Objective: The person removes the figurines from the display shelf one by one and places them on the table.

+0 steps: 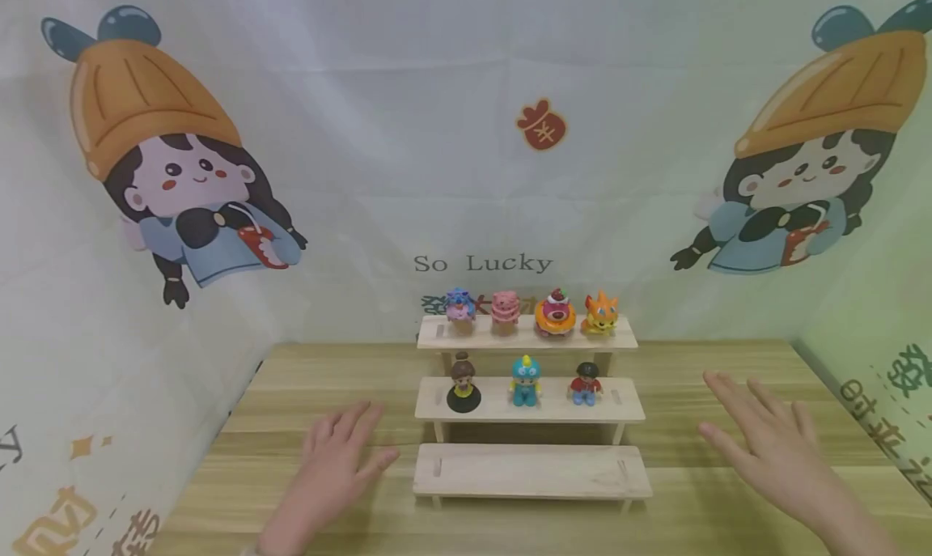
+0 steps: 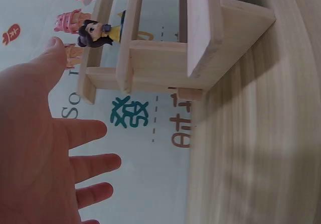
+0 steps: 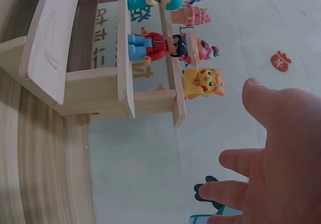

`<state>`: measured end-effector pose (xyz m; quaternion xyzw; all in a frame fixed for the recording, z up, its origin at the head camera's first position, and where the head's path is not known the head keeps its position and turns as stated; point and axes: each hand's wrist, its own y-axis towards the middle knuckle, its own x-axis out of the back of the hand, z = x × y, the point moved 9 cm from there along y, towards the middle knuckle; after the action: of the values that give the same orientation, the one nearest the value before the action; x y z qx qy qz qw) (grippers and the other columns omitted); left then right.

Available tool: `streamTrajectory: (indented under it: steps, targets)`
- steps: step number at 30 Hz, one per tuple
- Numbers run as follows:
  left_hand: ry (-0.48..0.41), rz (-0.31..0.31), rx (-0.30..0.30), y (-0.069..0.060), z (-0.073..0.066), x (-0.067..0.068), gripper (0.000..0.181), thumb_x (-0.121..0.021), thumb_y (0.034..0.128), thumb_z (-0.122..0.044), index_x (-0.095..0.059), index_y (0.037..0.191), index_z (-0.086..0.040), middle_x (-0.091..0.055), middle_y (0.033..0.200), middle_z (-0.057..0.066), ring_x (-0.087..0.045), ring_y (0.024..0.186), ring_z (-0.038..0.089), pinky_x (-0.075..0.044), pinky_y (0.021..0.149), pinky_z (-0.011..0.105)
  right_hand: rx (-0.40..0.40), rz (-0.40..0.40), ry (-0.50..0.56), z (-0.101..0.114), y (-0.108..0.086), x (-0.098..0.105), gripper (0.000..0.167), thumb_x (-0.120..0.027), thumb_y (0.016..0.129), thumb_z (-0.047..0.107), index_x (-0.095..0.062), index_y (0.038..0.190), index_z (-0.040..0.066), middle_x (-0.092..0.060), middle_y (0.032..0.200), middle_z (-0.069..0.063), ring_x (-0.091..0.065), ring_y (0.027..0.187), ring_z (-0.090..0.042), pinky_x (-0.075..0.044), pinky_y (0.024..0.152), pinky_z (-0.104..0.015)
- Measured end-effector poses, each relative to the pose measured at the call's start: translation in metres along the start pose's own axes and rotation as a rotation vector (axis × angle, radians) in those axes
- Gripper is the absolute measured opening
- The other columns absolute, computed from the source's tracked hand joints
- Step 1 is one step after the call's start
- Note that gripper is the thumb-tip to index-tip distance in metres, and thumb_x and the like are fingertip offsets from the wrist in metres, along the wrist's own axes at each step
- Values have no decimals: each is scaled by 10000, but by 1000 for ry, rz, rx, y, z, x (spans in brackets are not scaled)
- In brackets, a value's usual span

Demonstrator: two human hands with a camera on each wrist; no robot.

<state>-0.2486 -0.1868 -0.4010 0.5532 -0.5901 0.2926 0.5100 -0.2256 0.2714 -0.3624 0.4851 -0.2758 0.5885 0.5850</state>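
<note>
A three-tier wooden stand (image 1: pixel 531 470) stands on the table between both hands. Its top tier carries a blue-and-purple figure (image 1: pixel 459 309), a pink ice-cream-cone figure (image 1: pixel 505 311), a figure in an orange ring (image 1: pixel 555 315) and an orange eared figure (image 1: pixel 600 314). On the middle tier are a doll in black and yellow (image 1: pixel 463 384), a teal figure (image 1: pixel 525 382) and a red-jacketed figure (image 1: pixel 585 384). The bottom tier bears no figure. Left of the stand my left hand (image 1: pixel 336 463) has its fingers spread, holding nothing. My right hand (image 1: pixel 772 451), also spread, is to the right, apart from the stand.
The wood-grain table (image 1: pixel 247 451) extends on both sides of the stand. Behind it hangs a pale printed cloth (image 1: pixel 408 135) with cartoon figures and lettering, which also covers the left and right sides.
</note>
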Motion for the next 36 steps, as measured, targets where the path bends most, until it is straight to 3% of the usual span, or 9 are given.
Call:
streamTrajectory:
  steps: [8, 13, 21, 29, 36]
  targets:
    - [-36, 42, 2, 4, -4, -16, 642, -572, 900, -510, -485, 1388, -101, -499, 1402, 132, -385, 1292, 422, -203, 1100, 638, 7, -39, 23, 1, 3, 0, 610, -521, 978, 353, -327, 1468, 48, -405, 1425, -294, -286, 1283, -553, -16, 1004, -779]
    - [-76, 101, 19, 5, -4, -30, 801, -686, 766, -573, -487, 1384, -105, -515, 1386, 136, -388, 1300, 435, -231, 1092, 651, 7, -53, 32, 2, 6, -1, 584, -513, 982, 351, -363, 1444, 26, -427, 1403, -301, -305, 1268, -551, -39, 1018, -766]
    - [-125, 104, -26, 6, -10, -42, 943, -835, 583, -477, -504, 1351, -40, -546, 1344, 169, -445, 1253, 437, -322, 1066, 615, 29, -92, 42, 4, 12, 0, 546, -526, 977, 332, -418, 1402, 6, -461, 1374, -297, -332, 1254, -550, -116, 996, -759]
    - [-164, 131, -33, 6, -10, -57, 949, -864, 572, -388, -483, 1369, -42, -519, 1363, 177, -435, 1263, 429, -356, 1050, 602, 46, -129, 63, 12, 25, 5, 538, -576, 954, 313, -463, 1358, -24, -481, 1337, -322, -402, 1204, -550, -299, 932, -714]
    - [-154, 142, -34, 8, -9, -65, 941, -864, 581, -380, -481, 1369, -36, -516, 1375, 164, -444, 1264, 391, -374, 1053, 567, 11, -118, 101, 26, 42, 7, 579, -583, 951, 338, -448, 1365, -44, -477, 1348, -310, -431, 1206, -510, -346, 961, -663]
